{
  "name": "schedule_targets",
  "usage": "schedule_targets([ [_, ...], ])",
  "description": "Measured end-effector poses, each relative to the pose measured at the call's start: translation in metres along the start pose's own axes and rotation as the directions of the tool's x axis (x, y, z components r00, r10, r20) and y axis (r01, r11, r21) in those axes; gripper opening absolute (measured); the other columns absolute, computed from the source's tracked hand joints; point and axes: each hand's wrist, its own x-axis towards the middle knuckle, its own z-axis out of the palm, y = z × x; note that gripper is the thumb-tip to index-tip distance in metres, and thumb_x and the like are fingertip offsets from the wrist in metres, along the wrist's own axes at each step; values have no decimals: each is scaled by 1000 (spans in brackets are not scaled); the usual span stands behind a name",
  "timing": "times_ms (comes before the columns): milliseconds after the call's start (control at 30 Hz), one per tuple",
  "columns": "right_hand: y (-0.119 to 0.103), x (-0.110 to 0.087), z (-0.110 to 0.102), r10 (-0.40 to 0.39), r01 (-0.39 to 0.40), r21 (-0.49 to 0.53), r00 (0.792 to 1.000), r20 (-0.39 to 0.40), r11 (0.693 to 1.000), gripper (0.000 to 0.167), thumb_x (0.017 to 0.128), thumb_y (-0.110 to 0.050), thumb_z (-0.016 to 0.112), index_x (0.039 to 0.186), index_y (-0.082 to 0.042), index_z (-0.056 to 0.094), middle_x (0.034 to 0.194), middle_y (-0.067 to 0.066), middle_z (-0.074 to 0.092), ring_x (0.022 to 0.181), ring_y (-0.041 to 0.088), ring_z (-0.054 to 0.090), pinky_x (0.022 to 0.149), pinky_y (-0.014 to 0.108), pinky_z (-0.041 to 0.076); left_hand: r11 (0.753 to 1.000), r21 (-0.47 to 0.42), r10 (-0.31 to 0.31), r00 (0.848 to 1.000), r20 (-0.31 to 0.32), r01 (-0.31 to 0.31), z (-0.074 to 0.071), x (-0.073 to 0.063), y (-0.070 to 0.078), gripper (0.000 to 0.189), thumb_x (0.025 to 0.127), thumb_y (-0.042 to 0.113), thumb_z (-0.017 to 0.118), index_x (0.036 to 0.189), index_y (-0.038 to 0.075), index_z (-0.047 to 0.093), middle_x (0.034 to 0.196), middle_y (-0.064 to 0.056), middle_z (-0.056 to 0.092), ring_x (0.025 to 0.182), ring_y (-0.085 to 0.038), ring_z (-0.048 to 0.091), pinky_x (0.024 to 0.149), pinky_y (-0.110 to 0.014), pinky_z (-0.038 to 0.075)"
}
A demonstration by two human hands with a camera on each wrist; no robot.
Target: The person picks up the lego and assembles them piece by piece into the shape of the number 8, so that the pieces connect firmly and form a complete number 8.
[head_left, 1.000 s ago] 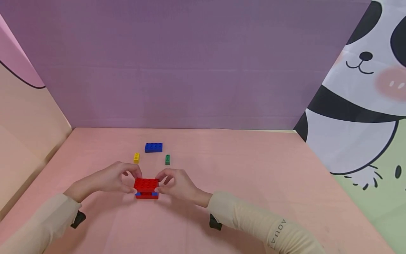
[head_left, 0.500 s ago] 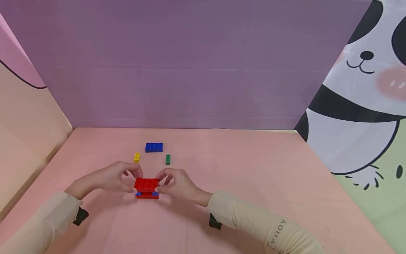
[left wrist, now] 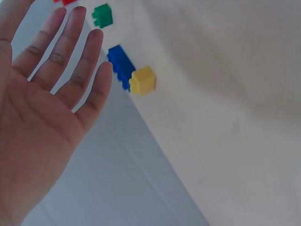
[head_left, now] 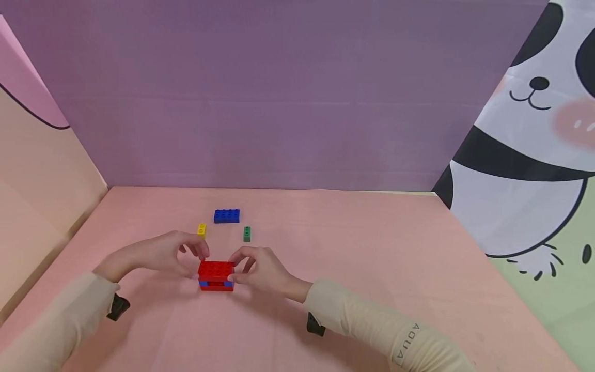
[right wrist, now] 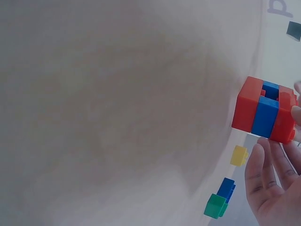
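Note:
A stack of toy building bricks stands on the pink surface in the head view. Its top is a red brick (head_left: 216,269), carried on two blue bricks (right wrist: 264,117) with a gap between them, above a lower red brick (right wrist: 246,104). My right hand (head_left: 264,268) pinches the upper red brick at its right end, thumb in front and a finger behind. At the left end, my left hand (head_left: 165,254) hovers with its fingertips just off the brick. Extended fingers of that hand show in the left wrist view.
Behind the stack lie a loose blue brick (head_left: 226,216), a small yellow brick (head_left: 202,230) and a small green brick (head_left: 247,234). A purple backdrop (head_left: 279,103) rises at the table's far edge. A panda print (head_left: 516,217) covers the right side.
My left hand has let go of the upper red brick and lifted slightly away. That brick sits level on the stack as before; my right hand keeps its place.

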Motion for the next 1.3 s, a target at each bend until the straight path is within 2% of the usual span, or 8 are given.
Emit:
schedule_targets([
  [167,1,0,0,-2,2,7,1000,3,1000,25,77,-16,72,101,-14,63,100,2,64,73,9,57,59,18,50,999,32,1,998,-70,1,-12,3,-3,38,73,25,76,104,10,57,100,-4,64,98,-29,57,83,-47,47],
  [333,1,0,0,-8,8,1,1000,2,1000,25,77,-16,72,101,-15,63,100,1,64,73,8,57,58,19,50,998,62,1,988,-156,9,-18,10,-9,36,73,25,76,102,12,58,99,-5,64,97,-28,58,84,-46,46],
  [700,2,0,-1,-17,17,-22,1000,-1,1000,25,77,-18,73,100,-15,63,99,2,65,72,8,57,59,18,49,995,92,-7,946,-324,38,-15,26,-26,36,74,18,76,103,6,60,101,-9,63,98,-31,57,86,-51,46],
  [900,2,-1,-1,-20,20,-18,1000,1,1000,25,78,-17,72,101,-15,63,99,2,65,72,9,57,59,18,50,993,104,-21,929,-369,64,-13,30,-37,37,74,16,75,106,5,58,104,-12,62,99,-32,56,86,-52,46],
  [1033,2,-1,-1,-25,25,-18,1000,0,1000,25,77,-18,72,100,-16,63,99,3,65,72,8,57,58,18,50,992,72,-72,918,-389,108,-12,32,-43,40,76,13,73,111,4,56,110,-15,59,101,-32,55,88,-52,46],
  [1167,3,0,0,-23,23,-19,1000,-3,1000,25,77,-18,72,100,-15,63,99,3,65,72,8,57,58,18,50,988,18,-134,914,-382,152,-11,33,-49,43,78,14,70,116,3,52,115,-16,57,104,-30,54,90,-50,46],
  [1300,3,0,0,-18,18,-16,1000,-4,1000,25,77,-18,73,101,-15,63,98,2,65,72,8,57,58,18,50,984,-20,-171,916,-364,176,-10,34,-56,46,78,16,71,118,3,51,117,-18,55,105,-32,53,87,-46,49],
])
